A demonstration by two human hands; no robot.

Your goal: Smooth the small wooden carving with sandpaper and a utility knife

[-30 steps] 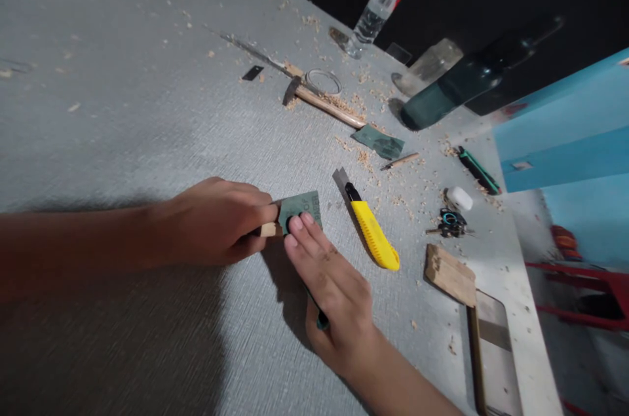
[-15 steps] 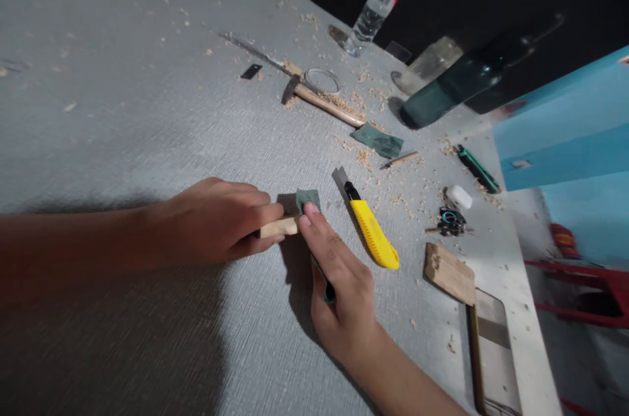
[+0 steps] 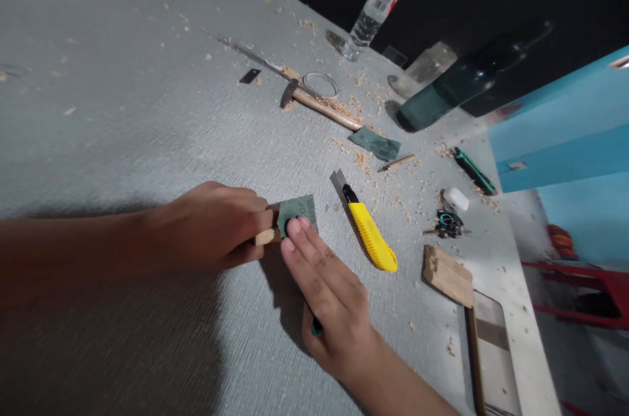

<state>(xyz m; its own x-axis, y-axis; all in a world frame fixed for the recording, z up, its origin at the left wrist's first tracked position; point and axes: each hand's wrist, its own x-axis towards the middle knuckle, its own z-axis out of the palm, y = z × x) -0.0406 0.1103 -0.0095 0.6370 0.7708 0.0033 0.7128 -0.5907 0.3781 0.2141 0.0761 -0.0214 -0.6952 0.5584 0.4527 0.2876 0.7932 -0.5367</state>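
Observation:
My left hand (image 3: pixel 226 223) is closed around a small pale piece of wood (image 3: pixel 267 236), whose end pokes out past the fingers. Over that end lies a green sheet of sandpaper (image 3: pixel 299 208) with print on its back. The fingers of my right hand (image 3: pixel 334 285) press the sandpaper against the wood, and a dark green edge shows below, near the thumb. Part of the wood is hidden by the paper and both hands. Just right of my right hand, a yellow utility knife (image 3: pixel 371 236) rests on the table with its blade out.
Farther back lie a hammer (image 3: pixel 319 105), a second sandpaper piece (image 3: pixel 376 143), a pencil-like stick (image 3: pixel 397 162) and wood shavings. A water bottle (image 3: pixel 371 16) and dark bottle (image 3: pixel 442 95) stand behind. Rightward are a green-black cutter (image 3: pixel 474 170), keys (image 3: pixel 448 224) and a wooden block (image 3: pixel 448 275).
My right hand has shifted a little left and down with the sandpaper, which now covers more of the wood's end and shows more of its printed back. My left hand stays nearly in place.

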